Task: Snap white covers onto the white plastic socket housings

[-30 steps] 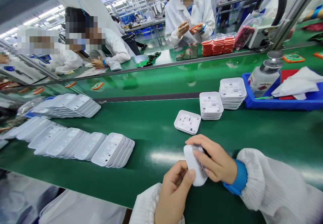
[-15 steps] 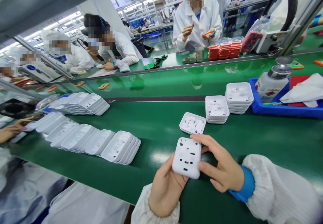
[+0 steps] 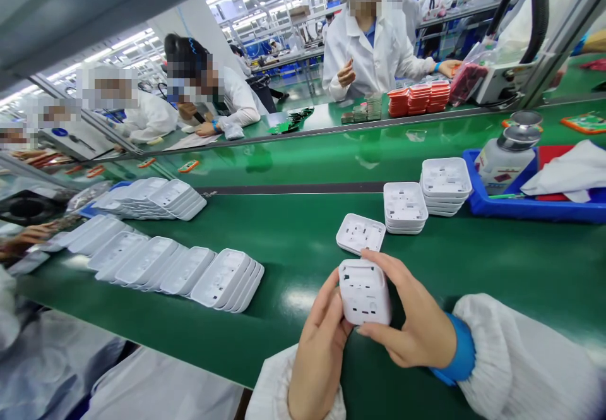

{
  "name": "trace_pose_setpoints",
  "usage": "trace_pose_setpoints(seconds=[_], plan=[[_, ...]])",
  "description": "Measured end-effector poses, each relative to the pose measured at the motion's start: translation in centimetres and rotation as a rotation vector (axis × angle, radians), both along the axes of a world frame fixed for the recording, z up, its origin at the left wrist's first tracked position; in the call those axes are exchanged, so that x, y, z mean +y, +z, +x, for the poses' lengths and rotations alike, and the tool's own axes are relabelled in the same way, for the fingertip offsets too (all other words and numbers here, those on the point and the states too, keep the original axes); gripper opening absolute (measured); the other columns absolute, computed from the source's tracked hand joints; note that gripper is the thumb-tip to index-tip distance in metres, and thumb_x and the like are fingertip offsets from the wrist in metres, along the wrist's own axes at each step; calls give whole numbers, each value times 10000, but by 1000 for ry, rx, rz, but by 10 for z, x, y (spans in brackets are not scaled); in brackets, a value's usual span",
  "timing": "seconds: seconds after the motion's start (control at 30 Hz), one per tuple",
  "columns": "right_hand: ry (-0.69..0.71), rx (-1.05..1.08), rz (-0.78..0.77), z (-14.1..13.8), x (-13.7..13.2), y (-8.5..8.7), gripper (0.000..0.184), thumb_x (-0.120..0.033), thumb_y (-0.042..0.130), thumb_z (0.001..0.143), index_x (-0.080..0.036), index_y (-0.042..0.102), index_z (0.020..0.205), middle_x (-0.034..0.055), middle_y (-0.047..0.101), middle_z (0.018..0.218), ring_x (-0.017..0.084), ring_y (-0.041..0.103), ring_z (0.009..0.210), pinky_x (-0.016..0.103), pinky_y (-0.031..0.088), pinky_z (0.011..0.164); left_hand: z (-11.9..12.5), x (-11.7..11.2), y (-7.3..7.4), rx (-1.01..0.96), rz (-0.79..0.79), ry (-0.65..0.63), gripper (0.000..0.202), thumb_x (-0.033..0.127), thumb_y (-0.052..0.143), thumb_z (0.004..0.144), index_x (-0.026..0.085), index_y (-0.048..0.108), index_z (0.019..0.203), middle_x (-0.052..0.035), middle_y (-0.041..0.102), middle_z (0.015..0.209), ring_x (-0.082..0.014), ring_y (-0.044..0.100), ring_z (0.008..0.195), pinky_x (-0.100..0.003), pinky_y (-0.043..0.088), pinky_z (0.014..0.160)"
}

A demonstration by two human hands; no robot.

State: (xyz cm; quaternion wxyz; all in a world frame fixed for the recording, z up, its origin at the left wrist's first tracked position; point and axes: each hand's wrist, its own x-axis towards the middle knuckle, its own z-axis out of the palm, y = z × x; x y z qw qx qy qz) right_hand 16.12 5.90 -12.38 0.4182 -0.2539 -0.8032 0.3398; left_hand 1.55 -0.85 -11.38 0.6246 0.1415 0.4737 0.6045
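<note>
A white plastic housing (image 3: 364, 292) with small dark slots is held tilted between my two hands above the green bench. My left hand (image 3: 324, 338) grips its left side and lower corner. With the fingers on its top edge and the thumb at the bottom edge, my right hand (image 3: 409, 312) closes on the other side. Just behind it lies a low pile of like housings (image 3: 360, 234). Two taller stacks stand farther back, a nearer housing stack (image 3: 406, 208) and a farther housing stack (image 3: 445, 186).
Leaning rows of white housings (image 3: 227, 278) line the bench at left, with another group (image 3: 165, 199) behind. At right a blue tray (image 3: 544, 208) holds a dispenser bottle (image 3: 504, 158) and white cloth (image 3: 575, 167). Orange-edged boards (image 3: 189, 166) lie on the green belt (image 3: 293, 161). Co-workers sit opposite.
Both hands have turned and tilted the housing, shifting it slightly right. My left fingers now reach up its left side. Across the belt, a co-worker's hand has moved out toward the pink bag.
</note>
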Motion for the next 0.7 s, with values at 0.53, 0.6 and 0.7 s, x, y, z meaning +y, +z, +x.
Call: trace_pose_setpoints(seconds=[0.53,0.6,0.7], plan=[[105,18,59,0,1,1,751,-474,586,880,-194,171,1441,139,341,1376,300,376,1231,423,405,965,0,1,8,37,-46,-144,293,342,600,828,100,682,970,-126,669,919,-186,620,712,-249,502,537],[116,19,71,0,1,1,757,-434,600,867,-203,165,1441,138,325,1386,305,366,1238,432,404,967,0,1,8,52,-45,-137,300,352,606,823,96,682,957,-120,666,882,-180,611,702,-244,498,532],[132,29,69,0,1,-1,773,-389,624,840,-218,166,1439,133,298,1401,314,346,1250,440,393,981,0,1,6,66,-47,-113,278,356,603,826,111,683,931,-88,655,831,-158,590,658,-219,471,485]])
